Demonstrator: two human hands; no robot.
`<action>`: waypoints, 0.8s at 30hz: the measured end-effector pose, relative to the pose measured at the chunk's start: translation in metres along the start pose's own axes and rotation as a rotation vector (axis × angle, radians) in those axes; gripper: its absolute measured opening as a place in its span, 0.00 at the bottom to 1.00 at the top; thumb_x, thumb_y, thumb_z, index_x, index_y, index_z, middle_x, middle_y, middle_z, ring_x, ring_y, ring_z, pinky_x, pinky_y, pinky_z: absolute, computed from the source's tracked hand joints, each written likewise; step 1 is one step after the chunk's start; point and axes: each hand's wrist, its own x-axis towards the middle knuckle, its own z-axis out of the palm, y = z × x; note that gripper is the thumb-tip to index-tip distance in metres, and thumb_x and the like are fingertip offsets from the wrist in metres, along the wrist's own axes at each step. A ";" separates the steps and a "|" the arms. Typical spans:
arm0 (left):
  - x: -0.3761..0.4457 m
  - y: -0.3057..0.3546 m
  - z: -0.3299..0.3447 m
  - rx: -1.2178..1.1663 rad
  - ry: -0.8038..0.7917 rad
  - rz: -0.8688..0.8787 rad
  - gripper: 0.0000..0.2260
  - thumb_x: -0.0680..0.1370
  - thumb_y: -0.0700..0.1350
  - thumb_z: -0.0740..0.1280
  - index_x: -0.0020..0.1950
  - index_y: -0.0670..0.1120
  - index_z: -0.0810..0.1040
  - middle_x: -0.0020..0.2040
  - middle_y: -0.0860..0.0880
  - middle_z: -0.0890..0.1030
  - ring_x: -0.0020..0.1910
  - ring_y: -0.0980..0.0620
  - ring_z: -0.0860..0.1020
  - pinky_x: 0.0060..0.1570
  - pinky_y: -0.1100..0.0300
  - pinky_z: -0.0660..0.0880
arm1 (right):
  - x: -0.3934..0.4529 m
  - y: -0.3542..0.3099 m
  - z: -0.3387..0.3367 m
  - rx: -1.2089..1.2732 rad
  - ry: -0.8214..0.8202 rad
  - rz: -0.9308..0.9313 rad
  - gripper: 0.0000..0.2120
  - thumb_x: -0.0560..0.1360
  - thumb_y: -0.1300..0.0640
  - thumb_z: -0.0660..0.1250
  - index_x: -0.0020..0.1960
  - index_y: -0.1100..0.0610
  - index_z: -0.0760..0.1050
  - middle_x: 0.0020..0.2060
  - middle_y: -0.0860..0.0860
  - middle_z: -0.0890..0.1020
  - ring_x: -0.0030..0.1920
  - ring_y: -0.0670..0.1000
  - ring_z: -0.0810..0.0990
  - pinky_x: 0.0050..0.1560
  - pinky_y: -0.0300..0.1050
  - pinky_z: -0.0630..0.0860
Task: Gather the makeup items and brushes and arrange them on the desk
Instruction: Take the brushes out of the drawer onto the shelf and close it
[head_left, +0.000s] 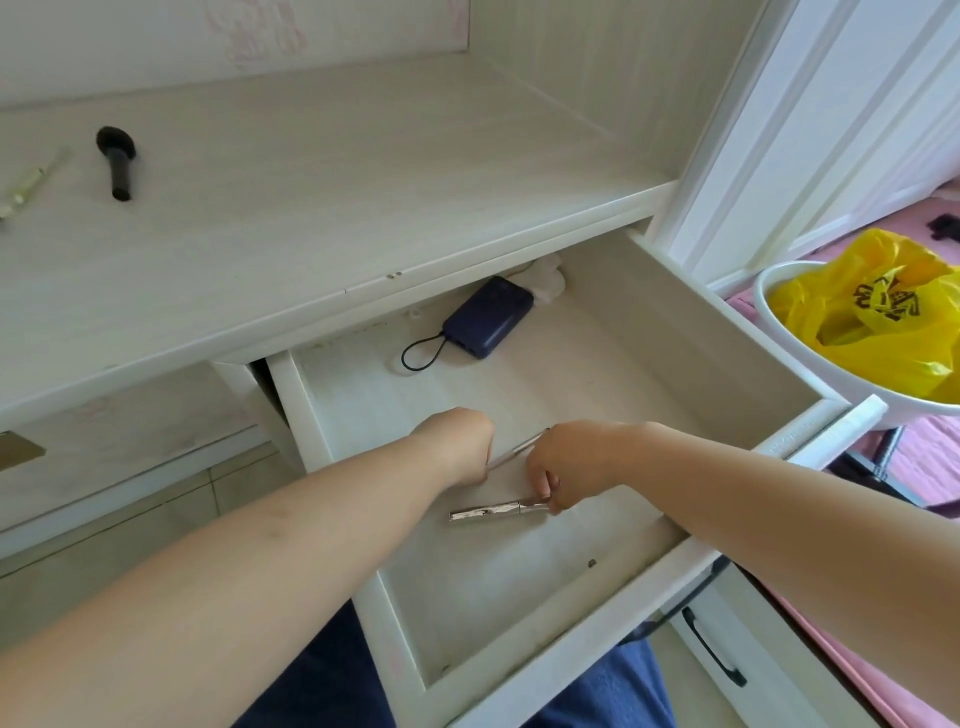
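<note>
You sat with your blue-clad legs (332, 670) under an open drawer (524, 670), its pale wooden floor stretching away from you. On that floor, nearest you, lay a shiny silver tube (493, 510), and your right hand (566, 462) reached down from the right with its fingers curled, pinching the tube's right end. Your left hand (457, 441) came in from the left, knuckles up and fingers folded under, gripping the low end of a thin silver stick (519, 448) that slanted up between the two hands. Both forearms ran low over the drawer's front rail.

Farther back in the drawer sat a dark blue power bank (491, 317) with a looped black cord, and behind it something white that could not be made out.

Beyond the drawer spread the pale desk (322, 171). At its far left lay a black brush (117, 158), bristles away from you, and near it, at the edge of view, a clear gold-tipped tube (31, 182). To the right stood a white bowl (769, 317) holding a yellow plastic bag (878, 317), over pink bedding (930, 457).
</note>
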 end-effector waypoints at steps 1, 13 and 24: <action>-0.001 0.001 0.000 0.008 -0.003 -0.002 0.08 0.72 0.40 0.65 0.50 0.44 0.79 0.51 0.46 0.80 0.52 0.44 0.78 0.49 0.55 0.77 | -0.001 0.001 0.000 0.009 0.005 0.002 0.15 0.74 0.50 0.66 0.59 0.54 0.77 0.55 0.51 0.80 0.55 0.54 0.77 0.50 0.43 0.70; -0.012 0.018 -0.011 0.284 0.004 0.005 0.10 0.74 0.36 0.63 0.54 0.42 0.77 0.51 0.45 0.79 0.51 0.44 0.79 0.39 0.57 0.70 | -0.019 0.012 -0.011 0.098 0.074 0.074 0.14 0.77 0.55 0.62 0.62 0.55 0.74 0.53 0.50 0.76 0.52 0.52 0.73 0.53 0.44 0.70; -0.061 -0.004 -0.077 -0.710 0.256 0.047 0.07 0.72 0.40 0.68 0.50 0.43 0.75 0.48 0.46 0.79 0.46 0.46 0.82 0.46 0.51 0.81 | -0.067 0.037 -0.024 0.414 0.338 0.167 0.09 0.76 0.55 0.64 0.55 0.48 0.76 0.47 0.43 0.77 0.50 0.48 0.75 0.52 0.41 0.71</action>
